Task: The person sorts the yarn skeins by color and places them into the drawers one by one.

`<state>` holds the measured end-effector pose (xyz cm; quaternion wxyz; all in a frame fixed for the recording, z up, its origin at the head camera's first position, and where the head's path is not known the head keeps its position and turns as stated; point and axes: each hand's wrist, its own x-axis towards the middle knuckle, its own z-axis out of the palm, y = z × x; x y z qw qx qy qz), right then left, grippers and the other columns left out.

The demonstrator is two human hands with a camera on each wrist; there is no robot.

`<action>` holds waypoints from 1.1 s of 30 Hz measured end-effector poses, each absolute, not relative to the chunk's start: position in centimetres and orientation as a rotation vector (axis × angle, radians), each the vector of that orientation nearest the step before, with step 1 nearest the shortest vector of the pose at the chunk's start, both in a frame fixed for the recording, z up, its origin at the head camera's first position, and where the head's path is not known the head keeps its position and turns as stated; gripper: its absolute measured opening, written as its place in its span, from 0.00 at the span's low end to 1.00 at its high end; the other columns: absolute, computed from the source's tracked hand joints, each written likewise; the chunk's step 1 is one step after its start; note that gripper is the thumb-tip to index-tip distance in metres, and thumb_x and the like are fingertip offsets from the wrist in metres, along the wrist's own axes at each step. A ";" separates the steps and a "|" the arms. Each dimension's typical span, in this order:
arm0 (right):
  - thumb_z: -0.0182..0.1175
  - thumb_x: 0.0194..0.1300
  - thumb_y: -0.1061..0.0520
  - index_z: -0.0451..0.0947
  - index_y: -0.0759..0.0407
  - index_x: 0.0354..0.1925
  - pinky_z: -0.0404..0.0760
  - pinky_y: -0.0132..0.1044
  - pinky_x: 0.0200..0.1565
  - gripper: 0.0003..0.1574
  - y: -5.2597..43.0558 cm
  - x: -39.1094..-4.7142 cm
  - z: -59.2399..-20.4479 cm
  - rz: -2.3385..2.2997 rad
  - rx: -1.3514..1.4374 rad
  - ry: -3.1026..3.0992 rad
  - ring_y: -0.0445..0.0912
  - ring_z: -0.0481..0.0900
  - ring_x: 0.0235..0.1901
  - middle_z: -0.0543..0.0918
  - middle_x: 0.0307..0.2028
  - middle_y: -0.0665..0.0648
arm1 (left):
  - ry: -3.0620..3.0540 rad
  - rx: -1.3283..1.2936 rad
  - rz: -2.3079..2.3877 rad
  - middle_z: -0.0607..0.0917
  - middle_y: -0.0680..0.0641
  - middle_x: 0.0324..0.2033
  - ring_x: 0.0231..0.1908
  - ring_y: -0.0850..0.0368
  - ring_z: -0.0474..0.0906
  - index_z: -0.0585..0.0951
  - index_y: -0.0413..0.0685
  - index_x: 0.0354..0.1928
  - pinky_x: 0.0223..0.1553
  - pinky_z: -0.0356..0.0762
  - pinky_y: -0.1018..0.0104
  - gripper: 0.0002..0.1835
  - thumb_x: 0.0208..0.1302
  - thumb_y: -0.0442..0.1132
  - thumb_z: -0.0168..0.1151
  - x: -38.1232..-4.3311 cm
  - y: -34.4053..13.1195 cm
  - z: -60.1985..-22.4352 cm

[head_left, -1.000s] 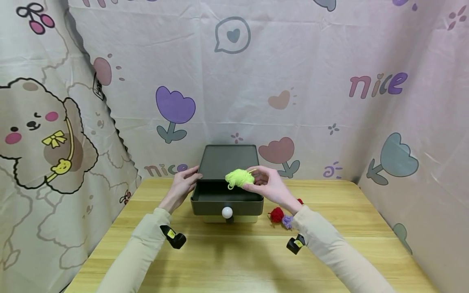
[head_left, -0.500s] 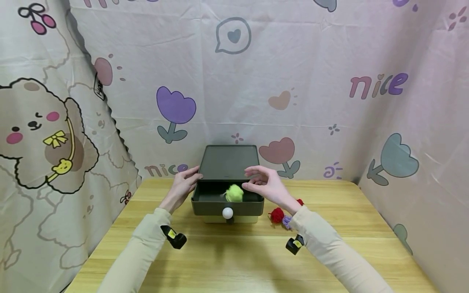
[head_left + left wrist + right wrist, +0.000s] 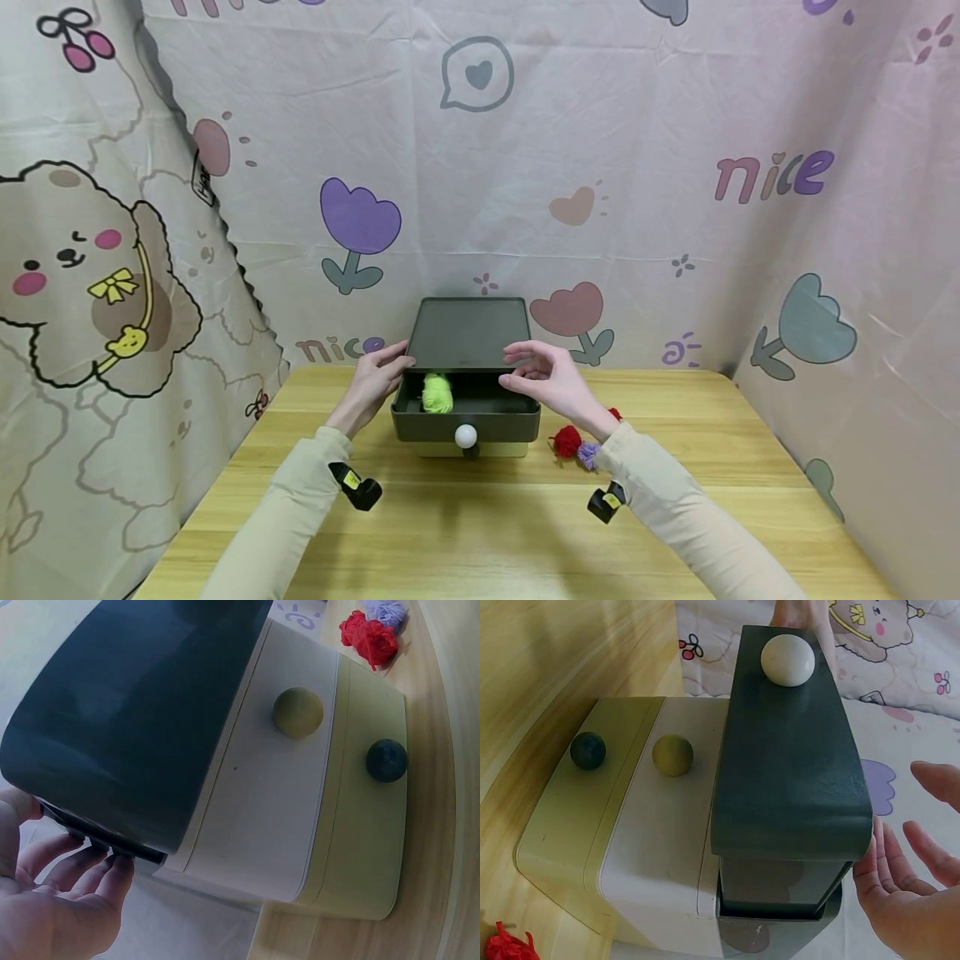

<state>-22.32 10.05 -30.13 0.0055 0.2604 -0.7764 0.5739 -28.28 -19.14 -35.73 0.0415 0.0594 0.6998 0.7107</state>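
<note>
A small three-drawer box [image 3: 471,333] stands on the table, its dark top drawer [image 3: 498,428] pulled out and fitted with a white knob [image 3: 466,436]. Inside that drawer, toward its left end, lies a bright yellow-green ball of yarn [image 3: 437,395]. My left hand [image 3: 372,383] rests against the box's left side, fingers fairly straight, as the left wrist view also shows with the fingertips [image 3: 122,864] at the dark edge. At the drawer's right side, my right hand [image 3: 551,379] has loosely bent, parted fingers with nothing between them.
Red yarn [image 3: 567,441] and purple yarn [image 3: 588,454] lie on the wooden table [image 3: 480,533] right of the box, with more red yarn [image 3: 615,412] partly behind the right sleeve. A printed cloth [image 3: 637,108] hangs behind the table. Below the dark drawer are white [image 3: 255,772] and yellow-green [image 3: 367,825] drawers.
The yellow-green yarn ball has left my right hand, dropped into the drawer and rolled to its left end. My right hand has stayed in nearly the same place; the left hand has not moved.
</note>
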 end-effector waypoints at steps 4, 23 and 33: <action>0.61 0.54 0.60 0.72 0.58 0.51 0.78 0.31 0.41 0.23 10.2 -22.2 -30.2 1.802 0.816 -2.427 0.58 0.76 0.42 0.76 0.49 0.68 | 2.142 0.188 2.181 0.55 0.44 0.67 0.66 0.52 0.52 0.57 0.46 0.66 0.66 0.52 0.55 0.31 0.62 0.38 0.53 -28.3 -19.1 -35.7; 0.63 0.53 0.59 0.74 0.59 0.45 0.79 0.33 0.39 0.19 11.0 -19.3 -31.3 1.748 0.621 -2.338 0.53 0.79 0.36 0.79 0.39 0.64 | 2.139 0.155 2.199 0.56 0.44 0.67 0.65 0.52 0.55 0.59 0.45 0.65 0.65 0.54 0.56 0.30 0.61 0.37 0.53 -28.4 -19.0 -35.9; 0.61 0.54 0.62 0.73 0.65 0.41 0.80 0.47 0.22 0.15 10.5 -18.6 -33.9 1.981 0.687 -2.202 0.58 0.82 0.26 0.81 0.32 0.74 | 2.162 0.160 2.183 0.55 0.44 0.67 0.65 0.52 0.54 0.58 0.45 0.66 0.65 0.54 0.55 0.30 0.61 0.38 0.53 -28.3 -19.1 -35.9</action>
